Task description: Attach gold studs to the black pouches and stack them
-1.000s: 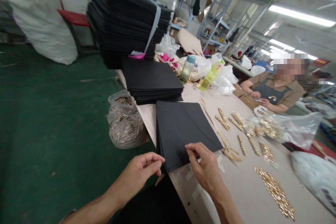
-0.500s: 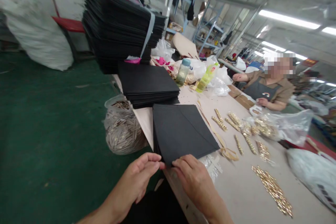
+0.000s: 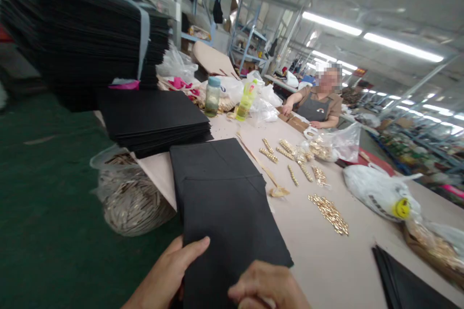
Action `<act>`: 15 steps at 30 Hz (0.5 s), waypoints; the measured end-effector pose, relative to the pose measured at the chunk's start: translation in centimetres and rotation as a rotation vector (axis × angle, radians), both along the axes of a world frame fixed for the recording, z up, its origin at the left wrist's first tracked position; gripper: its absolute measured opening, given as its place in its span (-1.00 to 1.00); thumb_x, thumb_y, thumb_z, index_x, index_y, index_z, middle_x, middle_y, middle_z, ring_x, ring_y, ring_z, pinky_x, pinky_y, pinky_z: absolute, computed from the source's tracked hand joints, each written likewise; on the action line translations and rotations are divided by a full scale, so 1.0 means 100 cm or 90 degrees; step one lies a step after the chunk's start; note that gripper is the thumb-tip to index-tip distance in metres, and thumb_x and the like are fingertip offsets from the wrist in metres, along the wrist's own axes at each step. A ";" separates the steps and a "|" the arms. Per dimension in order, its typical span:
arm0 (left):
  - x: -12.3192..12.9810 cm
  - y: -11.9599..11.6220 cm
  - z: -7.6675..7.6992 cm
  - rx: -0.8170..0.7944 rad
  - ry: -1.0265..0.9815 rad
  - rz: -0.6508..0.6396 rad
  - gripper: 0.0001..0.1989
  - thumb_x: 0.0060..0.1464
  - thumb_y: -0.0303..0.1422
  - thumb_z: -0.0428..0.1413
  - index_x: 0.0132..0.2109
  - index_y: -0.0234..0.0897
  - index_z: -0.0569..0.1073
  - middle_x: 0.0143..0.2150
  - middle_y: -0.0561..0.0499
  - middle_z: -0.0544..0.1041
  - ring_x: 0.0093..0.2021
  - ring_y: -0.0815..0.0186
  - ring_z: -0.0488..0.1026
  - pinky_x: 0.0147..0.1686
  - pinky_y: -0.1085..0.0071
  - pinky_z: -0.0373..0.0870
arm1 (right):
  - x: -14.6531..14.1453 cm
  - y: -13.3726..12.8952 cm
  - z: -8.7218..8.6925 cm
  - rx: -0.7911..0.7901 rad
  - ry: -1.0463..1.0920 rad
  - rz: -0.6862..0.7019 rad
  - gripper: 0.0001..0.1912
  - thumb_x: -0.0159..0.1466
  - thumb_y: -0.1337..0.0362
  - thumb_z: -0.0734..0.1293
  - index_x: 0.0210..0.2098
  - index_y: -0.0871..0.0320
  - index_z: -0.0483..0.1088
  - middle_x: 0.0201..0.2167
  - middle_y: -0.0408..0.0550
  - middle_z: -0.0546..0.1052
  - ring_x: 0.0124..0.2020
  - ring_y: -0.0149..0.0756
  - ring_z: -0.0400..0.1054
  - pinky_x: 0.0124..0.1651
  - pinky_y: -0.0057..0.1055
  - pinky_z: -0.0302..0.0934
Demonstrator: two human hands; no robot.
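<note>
A flat black panel (image 3: 228,212) lies partly over a pile of similar black panels (image 3: 213,157) at the table's near edge. My left hand (image 3: 170,270) grips the panel's left edge, thumb flat on top and fingers underneath, mostly hidden. Over the panel's lower part is my right hand (image 3: 270,282), its fingers curled closed. A small shiny bit shows below them at the frame's bottom edge; what it is, I cannot make out. Behind this pile sits another stack of black panels (image 3: 155,116).
Gold-coloured metal pieces (image 3: 329,215) lie on the table (image 3: 297,256). Two bottles (image 3: 212,96) stand farther back. A clear bag of strips (image 3: 134,198) is beside the table at left. More black panels (image 3: 409,280) lie at right. A person (image 3: 319,106) sits across.
The view has swung right. One panel has been drawn toward me off the pile, and my left hand now holds its edge. My right hand has curled above it.
</note>
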State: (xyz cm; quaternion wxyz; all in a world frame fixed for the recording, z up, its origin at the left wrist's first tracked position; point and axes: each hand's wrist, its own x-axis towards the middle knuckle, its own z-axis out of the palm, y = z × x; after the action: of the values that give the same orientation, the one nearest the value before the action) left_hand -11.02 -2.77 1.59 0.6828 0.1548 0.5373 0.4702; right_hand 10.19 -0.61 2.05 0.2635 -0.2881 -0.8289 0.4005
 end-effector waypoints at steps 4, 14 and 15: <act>0.017 0.000 -0.002 -0.001 -0.085 -0.082 -0.55 -0.16 -0.19 0.32 -0.11 -0.34 0.53 -0.30 -0.12 0.65 -0.28 0.04 0.59 -0.22 0.17 0.49 | 0.023 0.005 0.000 -0.342 0.112 -0.301 -0.76 0.20 0.11 0.42 -0.23 0.14 0.48 -0.45 -0.10 0.55 -0.44 -0.36 0.46 -0.33 -0.46 0.35; 0.042 0.009 -0.006 -0.010 -0.102 -0.175 -0.48 -0.09 -0.21 0.30 0.02 -0.36 0.51 -0.28 -0.14 0.65 -0.29 0.04 0.60 -0.22 0.19 0.48 | 0.027 0.013 -0.013 -0.384 0.116 -0.372 -0.84 0.13 0.23 0.42 -0.35 0.19 0.54 -0.53 -0.18 0.47 -0.52 -0.46 0.30 -0.47 -0.54 0.21; 0.043 0.010 -0.006 -0.007 -0.098 -0.180 -0.48 -0.08 -0.20 0.29 0.02 -0.36 0.51 -0.28 -0.13 0.65 -0.28 0.04 0.60 -0.22 0.20 0.48 | 0.027 0.014 -0.012 -0.377 0.107 -0.368 -0.86 0.13 0.24 0.41 -0.35 0.19 0.53 -0.54 -0.19 0.46 -0.52 -0.47 0.28 -0.47 -0.55 0.19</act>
State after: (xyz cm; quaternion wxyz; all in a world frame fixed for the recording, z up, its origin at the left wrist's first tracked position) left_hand -6.74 -1.76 1.02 0.7820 0.1891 0.4588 0.3770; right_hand 12.94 0.75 0.81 0.3371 -0.5387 -0.5386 0.5532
